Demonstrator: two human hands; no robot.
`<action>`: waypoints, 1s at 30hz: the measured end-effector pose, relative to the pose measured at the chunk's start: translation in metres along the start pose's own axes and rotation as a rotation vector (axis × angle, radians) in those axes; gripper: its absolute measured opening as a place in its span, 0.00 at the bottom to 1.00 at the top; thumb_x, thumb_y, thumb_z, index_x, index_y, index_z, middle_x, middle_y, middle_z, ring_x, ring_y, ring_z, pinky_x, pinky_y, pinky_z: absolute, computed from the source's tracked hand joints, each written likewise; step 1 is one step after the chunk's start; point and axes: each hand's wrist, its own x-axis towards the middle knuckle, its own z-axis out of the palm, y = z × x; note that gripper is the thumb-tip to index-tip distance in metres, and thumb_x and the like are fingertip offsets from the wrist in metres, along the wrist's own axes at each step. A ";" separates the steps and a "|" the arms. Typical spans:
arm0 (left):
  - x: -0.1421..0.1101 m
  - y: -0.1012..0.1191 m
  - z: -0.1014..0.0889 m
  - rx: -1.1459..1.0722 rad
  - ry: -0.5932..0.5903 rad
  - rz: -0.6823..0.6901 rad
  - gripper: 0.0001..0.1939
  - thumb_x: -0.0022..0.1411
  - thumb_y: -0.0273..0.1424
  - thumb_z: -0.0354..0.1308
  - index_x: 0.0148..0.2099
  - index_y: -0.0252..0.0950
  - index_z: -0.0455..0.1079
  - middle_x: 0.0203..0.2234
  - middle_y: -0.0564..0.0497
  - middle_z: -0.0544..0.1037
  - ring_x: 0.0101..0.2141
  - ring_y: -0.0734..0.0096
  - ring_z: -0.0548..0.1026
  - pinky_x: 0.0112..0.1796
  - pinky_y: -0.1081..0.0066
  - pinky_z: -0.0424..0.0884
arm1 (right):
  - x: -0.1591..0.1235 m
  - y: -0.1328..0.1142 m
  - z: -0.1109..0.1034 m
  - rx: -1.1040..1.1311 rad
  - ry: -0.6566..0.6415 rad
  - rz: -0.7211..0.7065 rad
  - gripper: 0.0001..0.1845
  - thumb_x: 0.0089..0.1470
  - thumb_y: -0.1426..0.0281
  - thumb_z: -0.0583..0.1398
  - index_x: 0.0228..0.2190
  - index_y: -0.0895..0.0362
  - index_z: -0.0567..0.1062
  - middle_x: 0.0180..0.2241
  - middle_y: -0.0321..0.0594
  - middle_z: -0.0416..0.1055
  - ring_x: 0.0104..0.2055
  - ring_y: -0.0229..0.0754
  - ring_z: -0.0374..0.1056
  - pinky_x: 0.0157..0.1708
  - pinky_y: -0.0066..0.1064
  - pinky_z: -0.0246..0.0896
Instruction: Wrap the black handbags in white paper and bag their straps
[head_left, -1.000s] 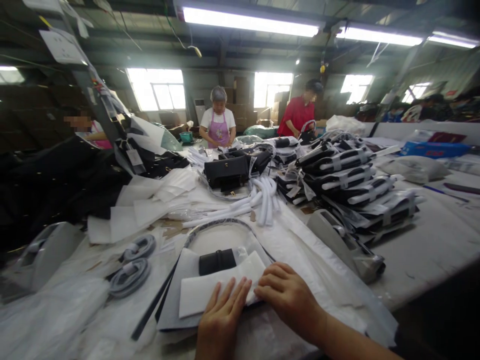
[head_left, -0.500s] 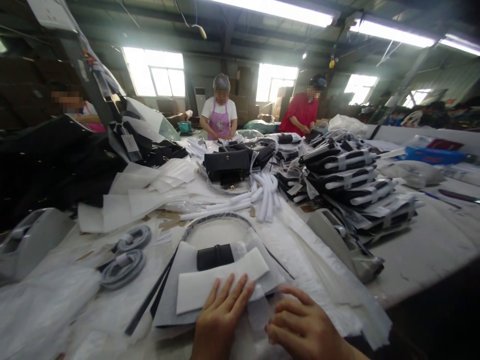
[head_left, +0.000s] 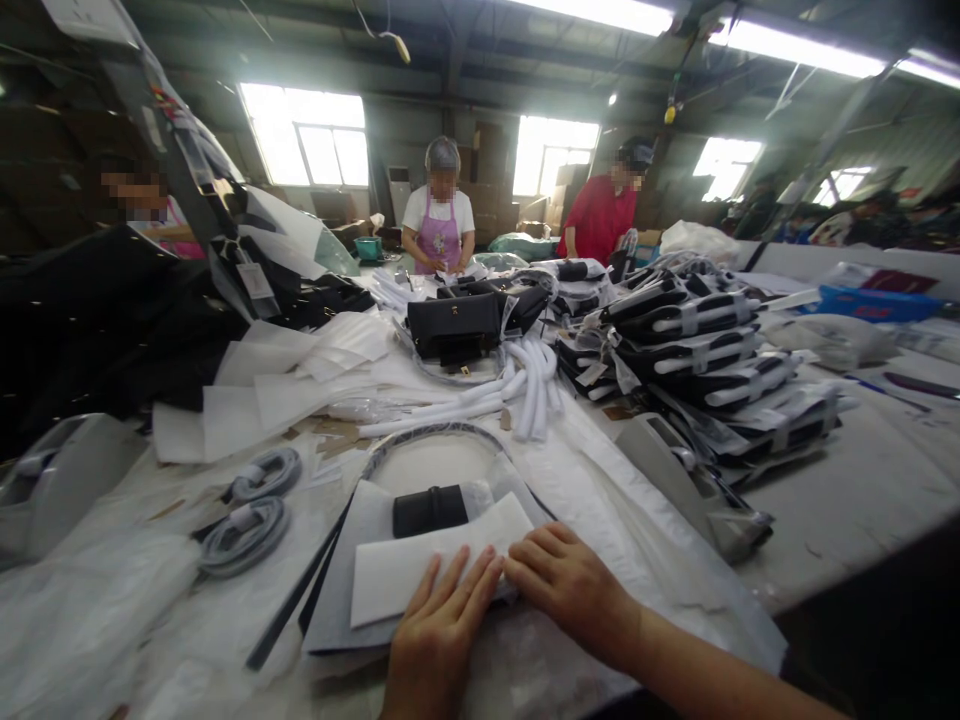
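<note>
My left hand (head_left: 442, 620) lies flat with fingers stretched out, pressing on a folded white foam sheet (head_left: 390, 578). My right hand (head_left: 566, 580) is closed, its bent fingers touching the right end of that sheet; whatever they pinch is hidden. Beneath the foam is a grey sheet (head_left: 330, 625) over a dark flat item, of which only edges show. Just beyond the foam, a small black roll-shaped piece (head_left: 429, 511) rests on the grey sheet. A wrapped strap or handle (head_left: 442, 430) arches behind it.
Coiled grey wrapped straps (head_left: 244, 535) lie left. Tape dispensers (head_left: 682, 490) stand at both sides. Stacked wrapped black bags (head_left: 697, 350) rise at the right. A black handbag (head_left: 454, 328), white foam tubes (head_left: 532, 385) and foam sheets (head_left: 300, 375) lie ahead. Co-workers (head_left: 439, 220) stand beyond.
My right hand has moved left and forward from beside the foam onto its right end, its fingers closing more. My left hand stays flat in place. The co-worker in red has shifted their arms.
</note>
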 end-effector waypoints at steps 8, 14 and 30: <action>0.006 -0.004 -0.004 -0.076 0.053 0.056 0.23 0.73 0.23 0.40 0.62 0.46 0.66 0.56 0.61 0.74 0.54 0.72 0.75 0.49 0.69 0.75 | -0.011 0.004 0.026 0.074 0.181 0.094 0.15 0.70 0.71 0.49 0.34 0.56 0.72 0.30 0.38 0.72 0.32 0.42 0.62 0.35 0.35 0.55; -0.003 -0.004 -0.001 -0.099 0.058 0.063 0.22 0.72 0.25 0.45 0.63 0.51 0.64 0.57 0.58 0.74 0.56 0.70 0.73 0.54 0.69 0.71 | -0.021 0.008 0.020 0.179 0.170 0.087 0.10 0.68 0.71 0.53 0.35 0.56 0.71 0.33 0.37 0.74 0.34 0.40 0.65 0.38 0.33 0.59; -0.006 -0.009 0.004 -0.152 0.057 0.107 0.19 0.70 0.27 0.51 0.58 0.53 0.70 0.58 0.54 0.73 0.58 0.68 0.71 0.55 0.67 0.70 | -0.011 -0.004 0.016 0.199 0.046 0.299 0.06 0.58 0.77 0.58 0.33 0.54 0.70 0.33 0.37 0.71 0.35 0.44 0.63 0.37 0.35 0.57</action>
